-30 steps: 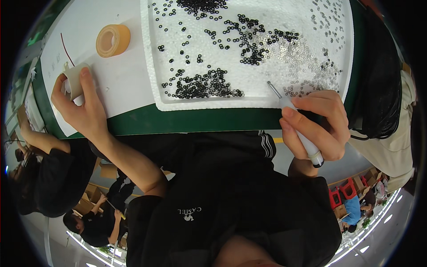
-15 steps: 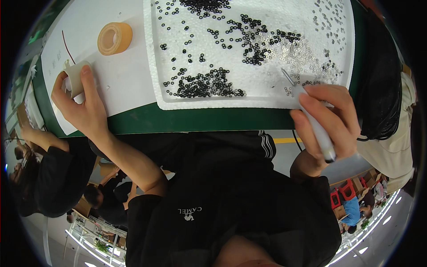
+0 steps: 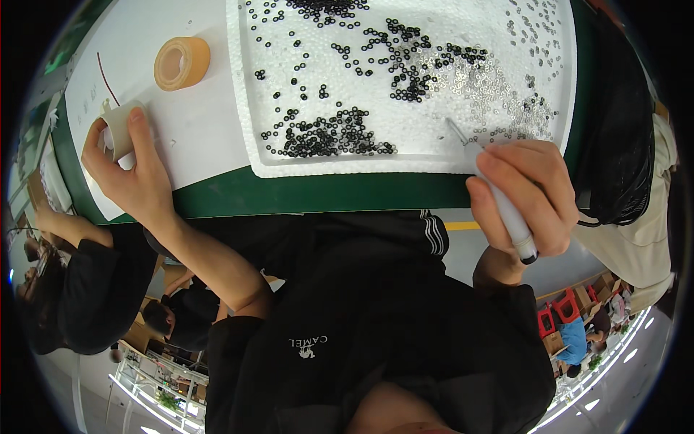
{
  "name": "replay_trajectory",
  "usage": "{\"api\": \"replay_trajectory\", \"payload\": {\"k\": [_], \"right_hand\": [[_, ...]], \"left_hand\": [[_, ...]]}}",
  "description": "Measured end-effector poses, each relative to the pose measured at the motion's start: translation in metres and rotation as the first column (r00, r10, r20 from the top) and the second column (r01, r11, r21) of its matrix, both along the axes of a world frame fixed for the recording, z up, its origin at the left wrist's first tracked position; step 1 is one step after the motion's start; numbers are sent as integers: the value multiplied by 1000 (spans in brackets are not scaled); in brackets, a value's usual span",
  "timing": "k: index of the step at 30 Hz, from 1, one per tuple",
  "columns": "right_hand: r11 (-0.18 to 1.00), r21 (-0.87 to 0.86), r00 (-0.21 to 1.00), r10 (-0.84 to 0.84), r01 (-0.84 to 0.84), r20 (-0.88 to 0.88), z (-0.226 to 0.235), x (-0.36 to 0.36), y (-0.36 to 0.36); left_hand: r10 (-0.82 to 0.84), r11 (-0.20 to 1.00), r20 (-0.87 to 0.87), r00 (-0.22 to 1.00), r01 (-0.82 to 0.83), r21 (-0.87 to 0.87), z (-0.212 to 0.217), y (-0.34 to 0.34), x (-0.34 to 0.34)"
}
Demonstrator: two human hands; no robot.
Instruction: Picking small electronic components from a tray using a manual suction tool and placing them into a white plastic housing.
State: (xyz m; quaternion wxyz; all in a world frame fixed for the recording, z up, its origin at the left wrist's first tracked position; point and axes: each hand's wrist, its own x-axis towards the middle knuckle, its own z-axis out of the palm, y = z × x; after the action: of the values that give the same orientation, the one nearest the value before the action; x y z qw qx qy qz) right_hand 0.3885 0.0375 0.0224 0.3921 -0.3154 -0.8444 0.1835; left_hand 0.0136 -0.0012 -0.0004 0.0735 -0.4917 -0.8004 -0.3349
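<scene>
My left hand (image 3: 141, 181) is closed round a hollow off-white roll (image 3: 118, 129) resting on a white sheet. In my right hand (image 3: 533, 189) is a white pen-shaped tool (image 3: 510, 215) with a thin metal tip and a dark rear end. The tip points into a white foam tray (image 3: 248, 130), over a bare patch near its front right. Small black rings (image 3: 329, 136) lie in scattered clusters across the tray. Pale, shiny rings (image 3: 473, 81) spread over its right part, mixed with some black ones. Whether the tip touches the tray is unclear.
A tan tape roll (image 3: 182, 64) lies on the white sheet (image 3: 206, 130), left of the tray. Behind the off-white roll shows a thin dark red strip (image 3: 107, 78). The green tabletop (image 3: 347, 194) edges the tray. A black mesh bag (image 3: 620, 145) stands right; other people sit nearby.
The tool's tip has moved slightly left and toward me, with my right hand shifting a little left. My left hand keeps its hold on the off-white roll.
</scene>
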Motion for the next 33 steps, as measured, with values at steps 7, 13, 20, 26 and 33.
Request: {"api": "replay_trajectory", "payload": {"k": [7, 13, 20, 26, 33], "right_hand": [[997, -7, 994, 70, -71, -81, 0, 5, 0], [999, -29, 999, -30, 28, -37, -1, 1, -2], [1000, -16, 997, 10, -12, -83, 0, 3, 2], [999, -25, 997, -43, 42, -60, -3, 1, -1], [1000, -21, 998, -6, 5, -57, -1, 3, 1]], "left_hand": [[4, 1000, -6, 1000, -4, -1, 1, -1, 0], [-7, 1000, 19, 1000, 7, -5, -1, -2, -3], [-11, 1000, 25, 1000, 11, 2, 0, -1, -1], [1, 1000, 16, 1000, -1, -7, 1, -1, -3], [-1, 1000, 2, 1000, 1, 6, 1, -1, 0]]}}
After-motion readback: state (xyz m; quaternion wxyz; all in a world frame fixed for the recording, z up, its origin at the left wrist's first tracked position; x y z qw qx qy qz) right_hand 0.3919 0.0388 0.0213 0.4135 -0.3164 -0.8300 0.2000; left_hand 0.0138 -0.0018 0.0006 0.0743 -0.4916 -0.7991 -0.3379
